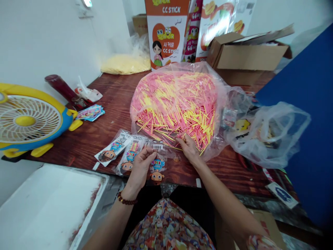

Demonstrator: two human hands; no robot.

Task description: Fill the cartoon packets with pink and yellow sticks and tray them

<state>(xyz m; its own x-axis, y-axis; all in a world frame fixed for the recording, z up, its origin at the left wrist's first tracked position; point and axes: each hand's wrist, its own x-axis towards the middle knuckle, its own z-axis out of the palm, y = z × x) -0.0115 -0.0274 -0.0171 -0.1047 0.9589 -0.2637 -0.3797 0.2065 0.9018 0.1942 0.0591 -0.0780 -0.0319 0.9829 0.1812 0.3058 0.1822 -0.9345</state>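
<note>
The wooden table (109, 104) was crowded at the back and sides, and the freest stretch of bare wood lay left of centre, between the fan (28, 121) and the big bag of sticks (179, 104). The near edge of the table ran just under both wrists, so the hands worked at the very front of the top. To the right, a crumpled clear bag (270, 135) hung over the edge beside a blue wall, leaving little room there.

The left hand (140, 168) pinched a clear printed packet (157, 163) near its top between thumb and fingers, holding it flat over the front edge. Two more packets (122, 149) lay fanned out on the wood just left of that hand, touching one another. The right hand (188, 147) reached into the open mouth of the bag of sticks, fingers curled among the pink and yellow sticks at its near rim; whether it had any pinched could not be told. The held packet sat just beside that hand, near the bag's mouth.

Behind the bag stood printed cartons (166, 34) and an open cardboard box (247, 55). A sack of yellow material (126, 64) lay against the white wall. A white tray (52, 205) sat below the table at the left.
</note>
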